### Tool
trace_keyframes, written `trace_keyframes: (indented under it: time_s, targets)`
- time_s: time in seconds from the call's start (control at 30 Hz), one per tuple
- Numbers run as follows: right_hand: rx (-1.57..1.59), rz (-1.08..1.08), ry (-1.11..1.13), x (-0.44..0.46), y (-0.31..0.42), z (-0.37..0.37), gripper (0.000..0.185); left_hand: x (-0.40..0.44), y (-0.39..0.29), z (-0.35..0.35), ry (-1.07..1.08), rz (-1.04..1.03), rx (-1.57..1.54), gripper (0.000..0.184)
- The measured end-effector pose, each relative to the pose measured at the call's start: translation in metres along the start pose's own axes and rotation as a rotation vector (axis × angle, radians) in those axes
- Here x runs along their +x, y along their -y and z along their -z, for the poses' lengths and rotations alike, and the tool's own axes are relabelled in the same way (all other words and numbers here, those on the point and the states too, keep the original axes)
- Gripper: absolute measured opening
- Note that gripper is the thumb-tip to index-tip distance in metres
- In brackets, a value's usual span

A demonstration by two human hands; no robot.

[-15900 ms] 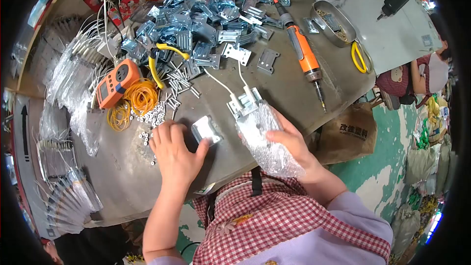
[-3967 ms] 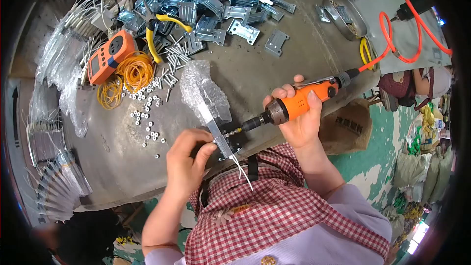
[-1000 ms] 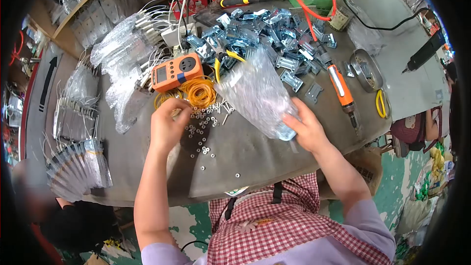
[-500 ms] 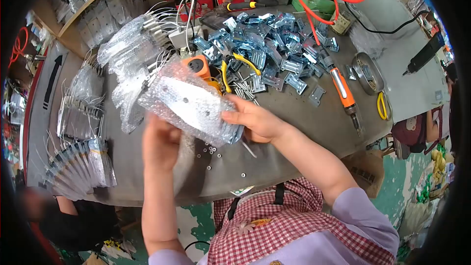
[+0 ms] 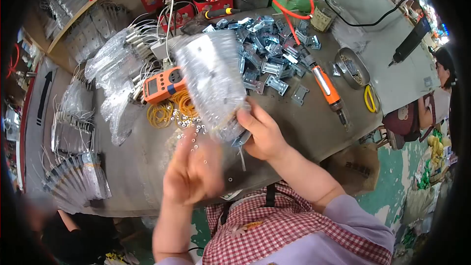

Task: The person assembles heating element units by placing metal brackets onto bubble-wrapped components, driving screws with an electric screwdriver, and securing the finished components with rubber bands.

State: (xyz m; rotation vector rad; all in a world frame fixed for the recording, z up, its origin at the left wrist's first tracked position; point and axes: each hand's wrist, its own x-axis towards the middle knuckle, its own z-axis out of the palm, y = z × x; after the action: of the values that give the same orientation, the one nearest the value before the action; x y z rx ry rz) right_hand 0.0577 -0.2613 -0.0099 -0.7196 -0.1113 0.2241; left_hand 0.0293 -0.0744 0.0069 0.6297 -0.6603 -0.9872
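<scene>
My right hand (image 5: pixel 265 132) grips the lower end of a bubble-wrapped metal plate (image 5: pixel 211 76), thumb on top. The wrapped plate is tilted up, and a white cable end sticks out below it. My left hand (image 5: pixel 191 172) is apart from it, lower left, palm showing, with nothing visible in it; its fingers are blurred but look spread. Near its fingertips lie several small white rings (image 5: pixel 186 120). Beyond them are yellow rubber bands (image 5: pixel 159 116) and an orange meter-like device (image 5: pixel 159 86), partly behind the package.
Blue-silver metal brackets (image 5: pixel 274 49) are heaped at the back. An orange electric screwdriver (image 5: pixel 326 88) lies right of them, near a metal dish (image 5: pixel 353 66) of small parts. Bubble-wrapped pieces (image 5: pixel 110 64) with white leads lie left. Another person (image 5: pixel 78 230) is at lower left.
My right hand has swung the wrapped plate more upright. My left hand has moved down and right, away from the package. The rubber bands and more white rings have come into view.
</scene>
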Motion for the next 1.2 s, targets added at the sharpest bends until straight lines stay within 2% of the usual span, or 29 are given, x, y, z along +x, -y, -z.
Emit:
trace_keyframes:
  time_s: [0.07, 0.1, 0.13, 0.2, 0.23, 0.27, 0.33, 0.37, 0.4, 0.43, 0.47, 0.5, 0.53, 0.57, 0.6, 0.67, 0.7, 0.73, 0.77, 0.8, 0.83, 0.87, 0.9, 0.93, 0.97, 1.0, 1.07, 1.2]
  targets:
    - [-0.316, 0.349, -0.041, -0.001, -0.003, 0.004, 0.035, 0.027, 0.019, -0.002, -0.72, -0.601, -0.154, 0.069]
    - [-0.662, 0.417, -0.046, -0.003, 0.003, 0.017, 0.035, 0.018, 0.018, 0.003, -0.629, -0.416, 0.057, 0.104]
    - [-0.673, 0.417, -0.042, -0.004, 0.021, 0.024, 0.035, 0.008, 0.012, 0.011, -0.623, -0.425, 0.051, 0.104]
    - [-1.372, 0.28, 0.463, -0.012, 0.051, 0.027, 0.035, -0.011, 0.002, 0.02, -0.325, -0.138, -0.173, 0.108]
    - [-1.438, 0.289, 0.634, -0.016, 0.052, 0.024, 0.036, -0.013, 0.007, 0.015, -0.439, -0.077, -0.177, 0.108]
    - [-1.436, 0.296, 0.63, -0.02, 0.053, 0.019, 0.036, -0.015, 0.002, 0.017, -0.438, -0.072, -0.171, 0.108]
    - [-1.429, 0.084, 0.724, -0.032, 0.057, 0.008, 0.033, -0.025, -0.017, 0.025, -0.177, 0.182, 0.37, 0.086]
    - [-1.435, 0.097, 0.821, -0.037, 0.056, 0.001, 0.032, -0.023, -0.023, 0.028, -0.034, 0.293, 0.639, 0.075]
    - [-1.433, 0.1, 0.917, -0.042, 0.051, -0.008, 0.031, -0.005, -0.031, 0.018, 0.082, 0.408, 0.807, 0.051]
    - [-1.603, 0.042, 0.899, -0.045, 0.046, -0.017, 0.032, 0.015, -0.028, -0.018, -0.193, 0.533, 1.204, 0.046]
    - [-1.607, 0.049, 0.887, -0.041, 0.042, -0.02, 0.032, 0.033, -0.027, -0.042, -0.485, 0.638, 1.613, 0.041]
    - [-1.456, 0.008, 0.516, -0.035, 0.037, -0.022, 0.03, 0.028, -0.015, -0.036, -0.628, 0.132, 1.756, 0.048]
    - [-1.279, -0.029, 0.159, -0.03, 0.033, -0.02, 0.027, 0.027, -0.014, -0.036, -0.627, 0.132, 1.76, 0.048]
    - [-1.192, 0.17, 0.207, -0.023, 0.03, -0.011, 0.031, 0.028, -0.015, -0.038, -0.628, 0.073, 2.001, 0.055]
    - [-1.186, 0.162, 0.216, -0.019, 0.028, -0.006, 0.031, 0.027, -0.014, -0.04, -0.629, 0.018, 2.237, 0.063]
    - [-1.015, -0.091, 0.468, -0.003, 0.023, -0.003, 0.038, 0.007, -0.013, -0.024, -0.646, 0.126, 2.16, 0.068]
    - [-0.841, -0.22, 0.562, 0.014, 0.019, 0.014, 0.033, -0.005, -0.013, -0.018, -0.782, 0.166, 1.935, 0.069]
    - [-1.093, -0.268, 0.342, 0.024, 0.034, 0.016, 0.023, -0.024, -0.015, -0.011, -0.941, 0.199, 1.719, 0.071]
    - [-1.691, 0.175, 0.19, 0.044, 0.031, 0.045, 0.019, -0.051, -0.017, 0.004, -1.078, 0.126, 1.8, 0.07]
    - [-1.771, 0.157, -0.189, 0.056, 0.034, 0.048, 0.024, -0.077, -0.021, 0.017, -1.264, 0.034, 1.824, 0.068]
    - [-1.86, 0.42, -0.076, 0.073, 0.04, 0.092, 0.024, -0.1, -0.031, 0.023, -1.474, 0.007, 1.793, 0.065]
    - [-1.87, 0.593, -0.013, 0.081, 0.041, 0.107, 0.02, -0.133, -0.038, 0.038, -1.645, -0.109, 1.881, 0.062]
    - [-1.885, 0.612, -0.011, 0.086, 0.037, 0.11, 0.019, -0.163, -0.05, 0.047, -1.797, -0.109, 1.997, 0.065]
    - [-1.918, 0.628, -0.028, 0.087, 0.038, 0.11, 0.018, -0.185, -0.061, 0.062, -1.901, -0.469, 1.834, 0.067]
    - [-1.916, 0.64, -0.027, 0.089, 0.04, 0.106, 0.018, -0.207, -0.077, 0.063, -2.073, -0.4, 1.799, 0.065]
    - [-1.959, 0.579, -0.039, 0.09, 0.041, 0.104, 0.017, -0.223, -0.089, 0.061, -2.238, -0.198, 1.88, 0.06]
    - [-1.999, 0.505, -0.042, 0.088, 0.041, 0.102, 0.017, -0.25, -0.102, 0.065, -2.289, 0.125, 1.978, 0.057]
    - [-1.981, 0.427, -0.006, 0.09, 0.048, 0.103, 0.018, -0.285, -0.087, 0.073, -2.158, 0.228, 1.992, 0.056]
